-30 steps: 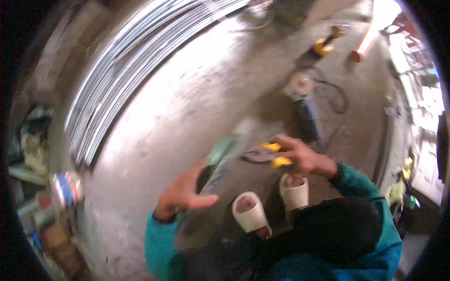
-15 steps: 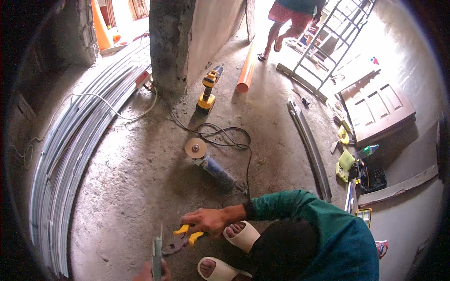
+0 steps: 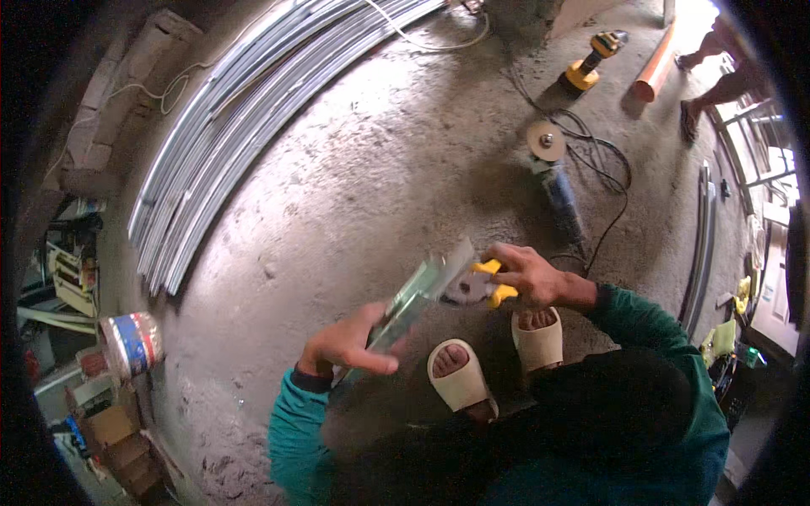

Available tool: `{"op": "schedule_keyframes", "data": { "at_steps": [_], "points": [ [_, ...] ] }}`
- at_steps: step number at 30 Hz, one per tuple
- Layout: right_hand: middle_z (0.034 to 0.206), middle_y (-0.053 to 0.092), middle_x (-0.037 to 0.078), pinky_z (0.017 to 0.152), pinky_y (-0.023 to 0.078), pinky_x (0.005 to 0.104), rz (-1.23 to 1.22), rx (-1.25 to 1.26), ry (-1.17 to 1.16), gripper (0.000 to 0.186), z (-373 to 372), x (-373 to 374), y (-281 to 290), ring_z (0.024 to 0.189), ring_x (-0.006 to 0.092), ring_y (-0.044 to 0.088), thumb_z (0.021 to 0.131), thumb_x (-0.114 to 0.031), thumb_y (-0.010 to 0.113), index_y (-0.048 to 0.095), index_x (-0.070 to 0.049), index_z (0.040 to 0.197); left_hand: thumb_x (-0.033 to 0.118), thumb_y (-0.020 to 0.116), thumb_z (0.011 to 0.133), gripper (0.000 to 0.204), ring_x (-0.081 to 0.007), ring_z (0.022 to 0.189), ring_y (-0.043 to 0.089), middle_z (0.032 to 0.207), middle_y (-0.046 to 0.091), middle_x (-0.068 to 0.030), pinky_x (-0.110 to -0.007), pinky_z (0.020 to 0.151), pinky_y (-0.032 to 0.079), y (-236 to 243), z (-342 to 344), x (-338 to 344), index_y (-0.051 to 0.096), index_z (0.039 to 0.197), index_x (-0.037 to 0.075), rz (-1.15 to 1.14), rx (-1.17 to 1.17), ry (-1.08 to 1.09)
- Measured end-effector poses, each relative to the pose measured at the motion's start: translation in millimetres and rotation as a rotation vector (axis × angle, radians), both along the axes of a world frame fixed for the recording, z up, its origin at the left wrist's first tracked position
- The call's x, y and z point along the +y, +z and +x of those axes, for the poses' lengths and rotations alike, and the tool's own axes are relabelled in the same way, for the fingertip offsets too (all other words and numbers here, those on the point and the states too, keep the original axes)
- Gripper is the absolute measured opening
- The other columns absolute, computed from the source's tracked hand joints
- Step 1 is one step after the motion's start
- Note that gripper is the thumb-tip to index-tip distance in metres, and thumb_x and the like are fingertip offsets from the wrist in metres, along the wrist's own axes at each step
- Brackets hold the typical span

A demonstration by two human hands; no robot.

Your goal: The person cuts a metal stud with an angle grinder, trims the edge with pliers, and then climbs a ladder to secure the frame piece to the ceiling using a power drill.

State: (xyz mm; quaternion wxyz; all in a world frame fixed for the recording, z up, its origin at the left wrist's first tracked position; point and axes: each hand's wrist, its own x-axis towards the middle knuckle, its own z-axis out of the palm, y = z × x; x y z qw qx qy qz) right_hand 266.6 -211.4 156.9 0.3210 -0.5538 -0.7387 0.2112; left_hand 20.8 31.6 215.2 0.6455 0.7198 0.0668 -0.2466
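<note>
My left hand grips a short piece of grey metal channel, held slanted above the concrete floor. My right hand is closed on yellow-handled snips, whose jaws meet the upper end of the channel. Both sleeves are teal. My feet in cream slippers rest just below the hands.
A long bundle of metal channels lies at the left. An angle grinder with its black cable, a yellow drill and an orange pipe lie beyond. Another person's legs stand at the top right. A paint tin and boxes sit left.
The view swung back down over the hands. My left hand, half out of sight at the bottom edge half a second ago, now holds the channel up against the snips.
</note>
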Motion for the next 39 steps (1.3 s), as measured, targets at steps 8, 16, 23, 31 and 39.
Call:
{"op": "schedule_keyframes", "data": {
  "at_steps": [8,16,23,31,39],
  "points": [
    [0.098,0.050,0.021,0.073,0.045,0.0446,-0.376,0.134,-0.299,0.030,-25.0,-10.9,2.7,0.085,0.0384,0.053,0.063,-0.005,0.063,0.060,0.001,0.092,0.026,0.074,0.066,0.071,-0.0226,0.081,0.062,0.099,0.060,-0.0116,-0.040,0.072,0.048,-21.1,0.8,-37.4,0.042,0.123,0.000,1.369,-0.107,0.450],
    [0.097,0.049,0.020,0.071,0.045,0.0445,-0.132,0.106,-0.205,0.045,-10.0,-17.0,-11.7,0.083,0.0394,0.054,0.053,-0.020,0.067,0.058,-0.001,0.093,0.022,0.074,0.066,0.061,-0.0293,0.082,0.063,0.088,0.061,-0.0159,-0.040,0.069,0.048,-1.3,16.0,-42.5,0.044,0.114,0.000,0.571,-0.022,0.204],
    [0.097,0.049,0.020,0.070,0.045,0.0450,-0.278,0.138,-0.211,0.043,-7.6,-11.5,5.0,0.084,0.0403,0.054,0.056,-0.021,0.066,0.059,0.001,0.093,0.020,0.076,0.061,0.064,-0.0272,0.075,0.064,0.090,0.058,-0.0160,-0.037,0.064,0.050,-16.4,6.2,-14.7,0.045,0.113,-0.001,1.103,-0.302,0.330],
    [0.100,0.050,0.023,0.071,0.045,0.0447,-0.170,0.135,-0.230,0.042,-7.0,-15.5,-1.5,0.085,0.0406,0.054,0.060,-0.023,0.065,0.058,0.001,0.094,0.014,0.070,0.064,0.060,-0.0284,0.078,0.062,0.074,0.058,-0.0170,-0.040,0.068,0.048,11.5,14.3,-33.5,0.042,0.116,-0.002,0.764,-0.101,0.428],
    [0.089,0.049,0.015,0.062,0.042,0.0394,-0.044,0.071,-0.262,0.023,-9.1,-14.1,4.7,0.073,0.0299,0.052,0.063,-0.009,0.065,0.058,-0.002,0.084,0.019,0.071,0.062,0.058,-0.0346,0.078,0.064,0.079,0.060,-0.0178,-0.045,0.068,0.050,3.7,23.0,-7.7,0.048,0.112,0.000,0.830,-0.190,0.420]
  ]
}}
